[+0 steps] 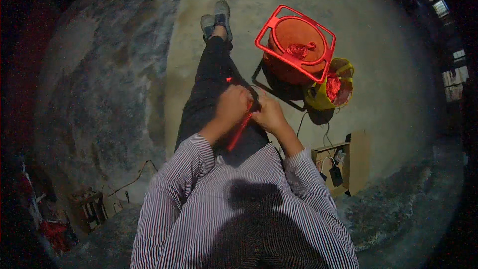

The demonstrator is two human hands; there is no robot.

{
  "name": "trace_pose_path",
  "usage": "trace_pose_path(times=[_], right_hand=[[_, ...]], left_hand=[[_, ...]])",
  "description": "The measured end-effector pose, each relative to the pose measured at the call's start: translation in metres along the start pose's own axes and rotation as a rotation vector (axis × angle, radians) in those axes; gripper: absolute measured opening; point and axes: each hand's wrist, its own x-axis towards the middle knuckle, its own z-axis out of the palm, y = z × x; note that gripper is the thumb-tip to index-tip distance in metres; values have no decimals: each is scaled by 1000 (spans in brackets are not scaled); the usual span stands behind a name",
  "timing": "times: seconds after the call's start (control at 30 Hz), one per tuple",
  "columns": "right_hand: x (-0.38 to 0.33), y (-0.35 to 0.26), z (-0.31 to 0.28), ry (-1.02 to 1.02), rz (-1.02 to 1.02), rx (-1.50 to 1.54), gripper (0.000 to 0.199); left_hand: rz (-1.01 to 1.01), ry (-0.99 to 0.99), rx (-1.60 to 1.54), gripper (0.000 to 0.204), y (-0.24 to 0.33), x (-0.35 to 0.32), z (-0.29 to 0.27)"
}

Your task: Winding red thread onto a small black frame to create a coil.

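Both hands meet over my dark trousers, with a thin red cord (240, 132) between them. My left hand (232, 105) is closed on the cord, its fingers curled and slightly blurred. A short red bit (229, 79) sticks out above its knuckles. My right hand (270, 113) is closed too, its thumb and fingertips pinching at the cord's upper end. One end of the cord slants down toward my lap. Between the fingertips is something dark (256, 101), too unclear to name.
Ahead to the right stands an orange-red drum (291, 35) with a red frame (326, 60) and a bundle of red cord (300, 50) on top. Beside it, a yellow bag (320, 97) holds red material. A cardboard box (356, 164) with cables lies at my right.
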Motion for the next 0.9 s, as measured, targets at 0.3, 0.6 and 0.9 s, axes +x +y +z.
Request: trace_pose_path(times=[0.3,0.6,0.9], right_hand=[[-36,-22,-40,370,-304,242,41],[-148,46,-87,227,93,1754,36],[-218,86,2,122,706,1010,27]], left_hand=[[-276,-61,-528,14,91,8,-54],[-478,-288,-463,26,37,14,-27],[-688,-397,-883,12,4,-1,4]])
